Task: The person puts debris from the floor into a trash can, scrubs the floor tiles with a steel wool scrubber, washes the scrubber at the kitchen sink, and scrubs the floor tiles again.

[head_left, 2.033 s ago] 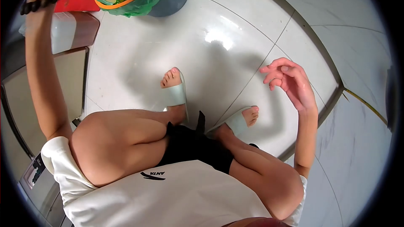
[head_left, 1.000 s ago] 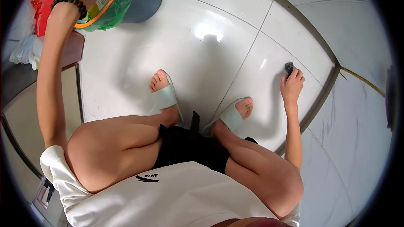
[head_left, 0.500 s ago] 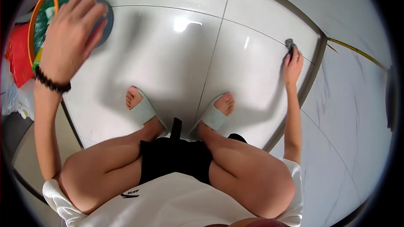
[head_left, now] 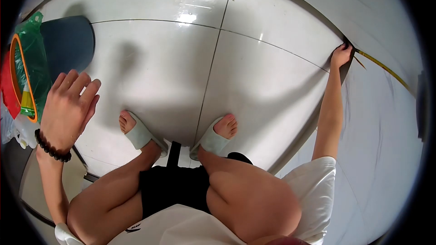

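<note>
My right hand (head_left: 341, 56) is closed at the far right corner of the floor, against the dark edge strip (head_left: 328, 26). In the earlier frame it grips a scrubber with a black handle and a grey, steel-wool-like head. Now the fingers and the corner hide most of that scrubber. My left hand (head_left: 70, 104), with a dark bead bracelet (head_left: 51, 149) at the wrist, hangs in the air at the left. Its fingers are loosely bent and apart, holding nothing. Beneath both hands lies the white tiled floor (head_left: 159, 63), with wet-looking shine at the top.
A dark grey dustpan-like piece (head_left: 68, 43) lies at the left, beside an orange-rimmed bin (head_left: 28, 88) with a green plastic bag (head_left: 32, 34). A red bag (head_left: 8, 84) is behind it. Marbled panels (head_left: 377, 122) border the right. My slippered feet (head_left: 218, 138) stand mid-floor.
My right hand has moved up and right, into the corner, with the scrubber. My left hand has come down, away from the grey piece. The view has shifted slightly.
</note>
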`<state>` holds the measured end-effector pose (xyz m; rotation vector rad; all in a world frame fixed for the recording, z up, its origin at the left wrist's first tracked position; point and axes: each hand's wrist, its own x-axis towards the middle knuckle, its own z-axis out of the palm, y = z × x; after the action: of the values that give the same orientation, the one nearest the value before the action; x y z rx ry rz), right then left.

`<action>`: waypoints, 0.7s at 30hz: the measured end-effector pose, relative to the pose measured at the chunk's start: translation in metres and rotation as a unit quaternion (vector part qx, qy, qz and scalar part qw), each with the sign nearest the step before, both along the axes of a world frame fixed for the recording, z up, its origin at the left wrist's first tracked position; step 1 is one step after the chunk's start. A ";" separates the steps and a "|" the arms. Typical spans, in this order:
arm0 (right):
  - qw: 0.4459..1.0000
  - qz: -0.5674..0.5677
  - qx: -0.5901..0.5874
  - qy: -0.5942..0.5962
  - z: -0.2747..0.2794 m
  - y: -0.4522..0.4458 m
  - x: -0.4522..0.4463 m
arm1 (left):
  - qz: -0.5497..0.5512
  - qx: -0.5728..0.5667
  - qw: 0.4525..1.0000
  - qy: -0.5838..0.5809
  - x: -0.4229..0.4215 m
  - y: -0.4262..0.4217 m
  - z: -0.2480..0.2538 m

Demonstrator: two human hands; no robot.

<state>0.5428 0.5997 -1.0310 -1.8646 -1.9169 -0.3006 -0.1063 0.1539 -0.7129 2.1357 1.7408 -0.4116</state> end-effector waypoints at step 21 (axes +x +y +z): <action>0.870 0.447 -0.186 0.096 0.052 -0.171 -0.176 | -0.039 0.006 0.999 0.010 0.010 0.010 -0.005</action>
<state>0.3664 0.4286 -0.9786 -0.9276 -2.5505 0.5602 -0.0963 0.1634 -0.7181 2.2205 1.6787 -0.4456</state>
